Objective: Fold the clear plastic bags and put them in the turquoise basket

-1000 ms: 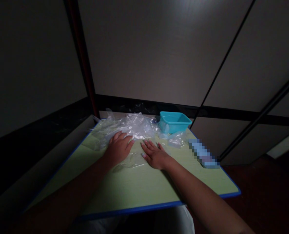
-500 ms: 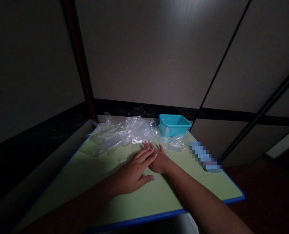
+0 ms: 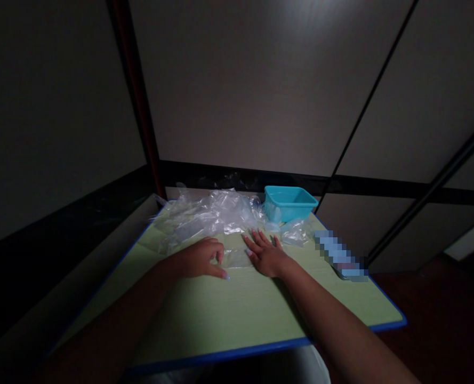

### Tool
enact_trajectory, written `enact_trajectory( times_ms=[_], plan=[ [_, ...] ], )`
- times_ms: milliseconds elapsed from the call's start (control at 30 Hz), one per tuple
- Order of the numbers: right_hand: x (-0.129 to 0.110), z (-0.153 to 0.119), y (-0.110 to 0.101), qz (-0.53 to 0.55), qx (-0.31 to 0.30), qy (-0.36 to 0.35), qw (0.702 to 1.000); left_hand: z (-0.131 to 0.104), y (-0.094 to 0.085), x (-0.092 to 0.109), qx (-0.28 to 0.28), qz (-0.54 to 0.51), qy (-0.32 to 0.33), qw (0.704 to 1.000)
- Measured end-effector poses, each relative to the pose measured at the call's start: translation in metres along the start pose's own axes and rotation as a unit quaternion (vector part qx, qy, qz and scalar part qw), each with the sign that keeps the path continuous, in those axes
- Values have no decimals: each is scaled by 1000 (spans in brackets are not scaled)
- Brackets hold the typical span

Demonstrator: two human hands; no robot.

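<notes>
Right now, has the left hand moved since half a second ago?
Yes, the left hand shifted left, away from the right hand and the turquoise box.

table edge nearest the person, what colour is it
The table edge is blue, best seen in the head view.

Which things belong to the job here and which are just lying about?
Seem to belong:
clear plastic piece between left hand and right hand
probably the crumpled plastic heap beyond

Apparently lying about:
turquoise tub
small plastic bundle near it
pixelated object
</notes>
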State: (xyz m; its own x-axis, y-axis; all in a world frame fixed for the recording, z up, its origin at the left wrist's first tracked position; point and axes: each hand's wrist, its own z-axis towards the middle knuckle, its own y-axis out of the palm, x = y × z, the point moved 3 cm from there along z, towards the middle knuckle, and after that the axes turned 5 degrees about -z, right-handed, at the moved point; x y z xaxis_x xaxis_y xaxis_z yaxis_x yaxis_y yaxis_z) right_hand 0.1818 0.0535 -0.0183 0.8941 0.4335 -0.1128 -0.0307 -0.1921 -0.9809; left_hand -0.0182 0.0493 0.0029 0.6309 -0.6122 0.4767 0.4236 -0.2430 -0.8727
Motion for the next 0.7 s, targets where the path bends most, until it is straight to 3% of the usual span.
enact_trajectory(
  times_ms=[167,400,700],
  plan=[
    [1,1,1,2,6,-5,1000,1,0,0,-46,-23,25,998],
    [1,1,1,-4,2,-6,1000,-2,-7,-1,-66,-42,50,996],
    [0,-1,-1,-4,-5,-4,1000,-1,-10,-10,-33,-27,35,998]
  ],
)
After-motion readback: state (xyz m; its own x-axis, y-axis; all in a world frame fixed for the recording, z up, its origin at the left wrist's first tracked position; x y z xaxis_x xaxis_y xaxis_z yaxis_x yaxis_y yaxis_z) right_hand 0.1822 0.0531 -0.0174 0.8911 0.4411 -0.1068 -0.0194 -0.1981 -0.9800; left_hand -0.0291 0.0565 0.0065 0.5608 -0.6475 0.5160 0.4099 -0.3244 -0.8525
